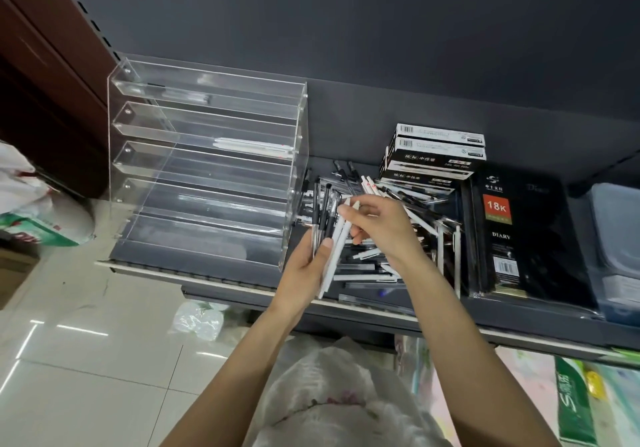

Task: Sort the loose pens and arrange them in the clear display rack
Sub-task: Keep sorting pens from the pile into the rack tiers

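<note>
A clear tiered display rack [207,169] stands on the left of a dark shelf [450,328]; a few pens lie in its upper tiers. To its right, a pile of loose black and white pens [415,218] covers the shelf. My left hand [304,266] grips a bundle of pens [327,228], black-capped clear ones and white ones, just right of the rack's front corner. My right hand [377,224] pinches the top end of a white pen in that bundle, above the pile.
Black pen boxes [433,159] are stacked behind the pile. A black diary pack [519,235] and a grey plastic box [616,238] lie to the right. White plastic bags [339,394] sit on the tiled floor below the shelf edge.
</note>
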Demonstrator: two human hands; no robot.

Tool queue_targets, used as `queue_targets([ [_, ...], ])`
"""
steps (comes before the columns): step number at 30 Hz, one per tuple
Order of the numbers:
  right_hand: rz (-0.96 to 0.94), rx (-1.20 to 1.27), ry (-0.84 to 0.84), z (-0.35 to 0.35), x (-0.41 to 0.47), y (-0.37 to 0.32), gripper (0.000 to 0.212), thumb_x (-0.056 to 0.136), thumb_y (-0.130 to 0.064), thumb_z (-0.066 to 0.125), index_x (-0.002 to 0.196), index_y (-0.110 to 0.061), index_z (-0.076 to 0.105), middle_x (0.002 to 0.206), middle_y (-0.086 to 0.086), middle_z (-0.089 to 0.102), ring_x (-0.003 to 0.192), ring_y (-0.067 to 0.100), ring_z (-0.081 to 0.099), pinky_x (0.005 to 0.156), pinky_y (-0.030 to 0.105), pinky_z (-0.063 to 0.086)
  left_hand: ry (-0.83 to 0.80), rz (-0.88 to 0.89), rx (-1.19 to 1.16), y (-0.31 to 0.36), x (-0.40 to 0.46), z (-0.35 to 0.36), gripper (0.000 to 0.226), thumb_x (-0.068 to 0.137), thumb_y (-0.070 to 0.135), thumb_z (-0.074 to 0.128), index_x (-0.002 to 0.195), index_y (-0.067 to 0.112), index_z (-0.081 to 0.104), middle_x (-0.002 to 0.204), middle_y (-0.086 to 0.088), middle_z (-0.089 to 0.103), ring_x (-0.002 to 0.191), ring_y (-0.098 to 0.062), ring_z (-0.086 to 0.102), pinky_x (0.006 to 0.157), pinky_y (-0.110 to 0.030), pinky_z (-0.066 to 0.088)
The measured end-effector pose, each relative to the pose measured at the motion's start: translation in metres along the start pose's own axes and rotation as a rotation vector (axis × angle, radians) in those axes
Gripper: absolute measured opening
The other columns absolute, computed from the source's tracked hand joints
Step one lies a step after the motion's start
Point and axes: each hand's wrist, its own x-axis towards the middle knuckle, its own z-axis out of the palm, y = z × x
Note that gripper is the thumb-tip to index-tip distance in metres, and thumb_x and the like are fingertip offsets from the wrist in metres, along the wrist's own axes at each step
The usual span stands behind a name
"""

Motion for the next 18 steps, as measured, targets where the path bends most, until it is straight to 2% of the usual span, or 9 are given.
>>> queue_targets([
  [4,-0.047,-0.036,-0.094,-0.003,0.001,0.004,0.009,0.083,-0.012,0.07,0.085,-0.003,0.069,0.058,0.002,0.058,0.047,0.009,0.053,0.047,0.019,0.046,-0.026,-0.1,-0.12,0.001,-0.009,0.004,0.023,0.101,0.025,0.04,0.116,0.017,0.055,0.095,0.005,0.071,0.081,-0.014,0.069,0.064,-0.023,0.053],
  [7,-0.092,-0.128,-0.201,0.001,0.004,0.005,0.016,0.083,-0.016,0.07,0.084,0.0,0.067,0.054,-0.003,0.058,0.046,0.012,0.054,0.049,0.023,0.047,-0.06,-0.142,-0.212,0.002,-0.02,-0.001,0.027,0.1,0.021,0.041,0.122,0.012,0.054,0.109,-0.008,0.07,0.092,-0.023,0.07,0.075,-0.031,0.058],
  [9,-0.118,-0.198,-0.29,0.006,0.006,0.002,0.019,0.082,-0.018,0.071,0.083,0.001,0.066,0.052,-0.003,0.057,0.044,0.013,0.053,0.049,0.024,0.046,-0.085,-0.142,-0.25,0.001,-0.028,-0.008,0.029,0.099,0.017,0.042,0.125,0.011,0.053,0.113,-0.01,0.069,0.097,-0.025,0.069,0.077,-0.03,0.057],
  [14,-0.148,-0.169,-0.415,0.032,0.008,-0.008,0.008,0.08,-0.015,0.073,0.077,-0.01,0.067,0.05,-0.003,0.057,0.043,0.014,0.051,0.046,0.023,0.045,-0.123,-0.172,-0.375,0.002,-0.038,-0.033,0.033,0.089,0.017,0.05,0.122,0.012,0.056,0.111,-0.005,0.07,0.099,-0.025,0.068,0.08,-0.029,0.055],
  [18,-0.13,-0.107,-0.36,0.056,0.004,-0.008,0.013,0.08,-0.014,0.073,0.091,-0.009,0.07,0.069,0.004,0.064,0.049,0.013,0.054,0.052,0.025,0.048,-0.066,-0.156,-0.402,0.001,-0.038,-0.051,0.029,0.089,0.015,0.05,0.115,0.008,0.06,0.101,-0.008,0.073,0.092,-0.022,0.07,0.075,-0.027,0.055],
])
